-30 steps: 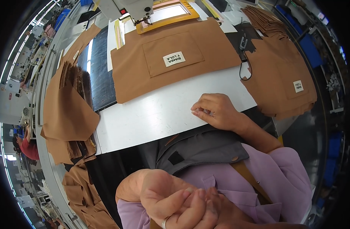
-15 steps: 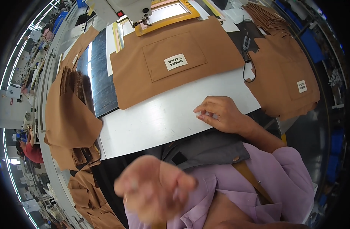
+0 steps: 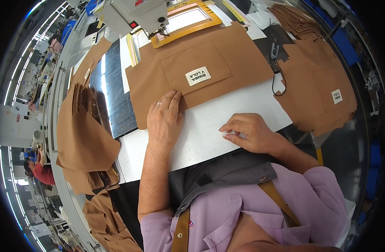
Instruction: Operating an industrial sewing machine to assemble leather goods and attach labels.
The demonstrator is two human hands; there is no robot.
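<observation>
A brown fabric panel [image 3: 247,63] lies flat across the white tabletop [image 3: 205,130], its far edge by the sewing machine's needle. A stitched square pocket outline and a small white label [image 3: 198,76] show on it. The fingers of my left hand [image 3: 165,119] lie flat on the panel's near edge, left of the label, with a ring on one finger. My right hand [image 3: 249,132] rests on the white surface near the front edge, fingers loosely bent and slightly apart, holding nothing and not touching the panel.
The sewing machine head [image 3: 135,17] and a yellow-orange frame [image 3: 215,19] stand at the back. Small thread snips [image 3: 274,51] with a black cord lie to the right. Brown pieces [image 3: 314,88] lie at right, with a folded stack [image 3: 291,21] behind; more brown fabric [image 3: 83,138] drapes at left.
My left hand has gone from in front of my chest, where it was blurred, forward onto the panel's near edge. My right hand keeps its place on the table.
</observation>
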